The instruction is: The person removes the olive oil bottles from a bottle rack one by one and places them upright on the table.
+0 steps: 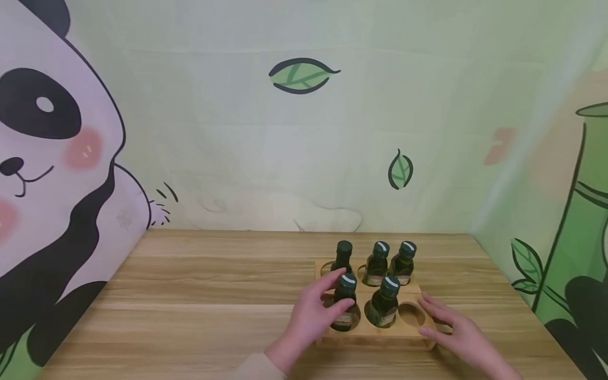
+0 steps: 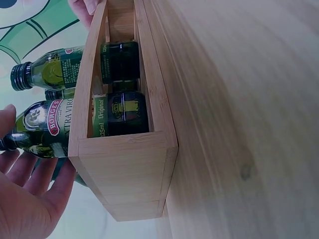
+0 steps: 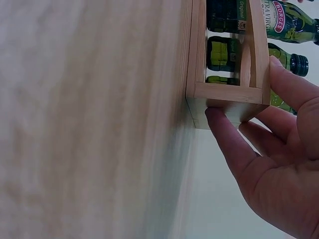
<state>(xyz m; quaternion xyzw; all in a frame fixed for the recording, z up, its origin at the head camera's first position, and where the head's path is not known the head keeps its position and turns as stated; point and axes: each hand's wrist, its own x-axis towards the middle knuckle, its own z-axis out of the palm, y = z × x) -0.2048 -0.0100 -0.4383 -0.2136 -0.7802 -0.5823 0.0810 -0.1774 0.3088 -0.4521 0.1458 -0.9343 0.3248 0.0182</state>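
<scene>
My left hand (image 1: pixel 311 311) is around the neck and upper body of a small green olive oil bottle (image 1: pixel 347 301), thumb on one side and fingers on the other. That bottle stands in the front left hole of a two-tier wooden bottle rack (image 1: pixel 370 341); its Borges label (image 2: pixel 53 117) shows in the left wrist view. On the rack's right end, my right hand (image 1: pixel 458 330) holds the corner, with its thumb (image 3: pixel 286 82) at the upper board and fingers against the end panel. Beside the thumb is a bare round hole (image 1: pixel 411 314) in the front row.
Another bottle (image 1: pixel 383 303) occupies the front middle hole. Behind it, the raised back row bears a slimmer-necked bottle (image 1: pixel 344 256) and two more bottles (image 1: pixel 377 264). The wood-grain table (image 1: pixel 214 279) meets a printed backdrop (image 1: pixel 228 132) with a panda and leaves.
</scene>
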